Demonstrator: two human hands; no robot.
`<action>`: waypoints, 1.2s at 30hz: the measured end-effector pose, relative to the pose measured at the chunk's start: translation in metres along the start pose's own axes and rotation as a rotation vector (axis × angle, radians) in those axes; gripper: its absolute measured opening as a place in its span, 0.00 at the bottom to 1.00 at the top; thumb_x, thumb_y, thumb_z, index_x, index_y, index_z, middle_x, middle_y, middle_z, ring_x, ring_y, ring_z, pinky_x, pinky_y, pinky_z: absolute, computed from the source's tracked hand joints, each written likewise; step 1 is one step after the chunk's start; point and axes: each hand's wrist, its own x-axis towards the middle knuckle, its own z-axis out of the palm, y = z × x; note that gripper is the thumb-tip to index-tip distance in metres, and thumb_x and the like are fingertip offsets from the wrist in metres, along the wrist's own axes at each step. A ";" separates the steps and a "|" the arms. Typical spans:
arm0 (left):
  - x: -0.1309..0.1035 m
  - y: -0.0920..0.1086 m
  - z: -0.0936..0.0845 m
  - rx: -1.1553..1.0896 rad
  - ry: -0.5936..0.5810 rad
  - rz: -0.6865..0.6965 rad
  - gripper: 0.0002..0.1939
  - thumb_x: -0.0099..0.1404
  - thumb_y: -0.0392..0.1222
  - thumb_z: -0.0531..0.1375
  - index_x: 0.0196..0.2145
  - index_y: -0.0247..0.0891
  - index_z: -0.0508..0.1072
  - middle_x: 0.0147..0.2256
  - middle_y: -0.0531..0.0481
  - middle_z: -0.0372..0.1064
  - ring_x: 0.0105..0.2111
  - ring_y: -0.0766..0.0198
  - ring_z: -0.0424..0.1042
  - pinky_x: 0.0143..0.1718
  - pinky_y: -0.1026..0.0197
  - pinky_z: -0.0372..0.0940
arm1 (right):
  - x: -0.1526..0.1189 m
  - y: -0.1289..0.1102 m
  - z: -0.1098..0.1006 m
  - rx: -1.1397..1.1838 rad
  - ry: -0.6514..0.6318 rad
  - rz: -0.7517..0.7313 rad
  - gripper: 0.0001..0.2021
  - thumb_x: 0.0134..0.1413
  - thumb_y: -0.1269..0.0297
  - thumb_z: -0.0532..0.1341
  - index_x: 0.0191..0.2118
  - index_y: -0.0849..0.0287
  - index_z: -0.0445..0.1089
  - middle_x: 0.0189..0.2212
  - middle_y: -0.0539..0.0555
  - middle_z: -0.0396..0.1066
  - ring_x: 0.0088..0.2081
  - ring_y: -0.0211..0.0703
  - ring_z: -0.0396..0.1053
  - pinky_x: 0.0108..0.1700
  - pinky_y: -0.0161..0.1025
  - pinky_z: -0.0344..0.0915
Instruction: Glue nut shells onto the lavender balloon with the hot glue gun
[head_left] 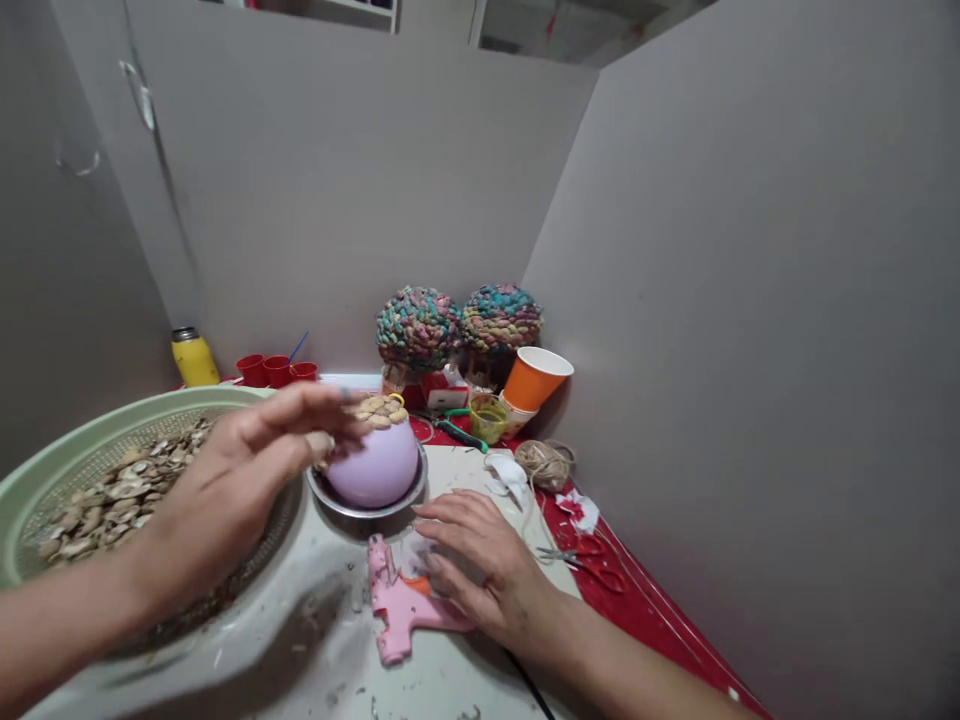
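A lilac balloon sits in a metal bowl, its top covered with a cluster of peanut shells. My left hand is raised at the balloon's left side, fingers stretched toward the shells and slightly blurred. Whether the fingertips touch them is unclear. Below the bowl, a pink hot glue gun with an orange trigger lies on its side on the white board. My right hand hovers over or rests on its handle end, fingers extended, not wrapped round it.
On the left stands a green colander of shells. Behind are red cups, a yellow bottle, two shell-covered trees and an orange paper cup. Twine and scissors lie right; grey walls enclose the table.
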 end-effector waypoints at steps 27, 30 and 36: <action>-0.053 -0.099 0.045 -0.490 -0.176 -0.305 0.11 0.60 0.47 0.65 0.32 0.35 0.71 0.23 0.52 0.73 0.22 0.65 0.73 0.28 0.62 0.67 | 0.001 -0.042 -0.003 0.002 -0.186 -0.119 0.20 0.62 0.68 0.54 0.59 0.57 0.59 0.50 0.59 0.69 0.53 0.47 0.64 0.55 0.51 0.58; -0.054 -0.102 0.047 -0.389 -0.146 -0.255 0.11 0.61 0.47 0.63 0.32 0.36 0.70 0.24 0.54 0.70 0.23 0.68 0.70 0.28 0.64 0.66 | -0.004 -0.048 -0.007 -0.063 -0.234 -0.281 0.17 0.61 0.67 0.54 0.56 0.53 0.62 0.49 0.57 0.70 0.51 0.47 0.65 0.56 0.54 0.56; -0.046 -0.118 0.045 -0.236 0.130 -0.100 0.09 0.66 0.48 0.57 0.35 0.40 0.65 0.24 0.58 0.66 0.23 0.68 0.67 0.26 0.66 0.65 | -0.020 -0.044 -0.007 -0.075 -0.214 -0.148 0.22 0.58 0.69 0.56 0.58 0.60 0.58 0.49 0.61 0.69 0.51 0.48 0.65 0.54 0.50 0.60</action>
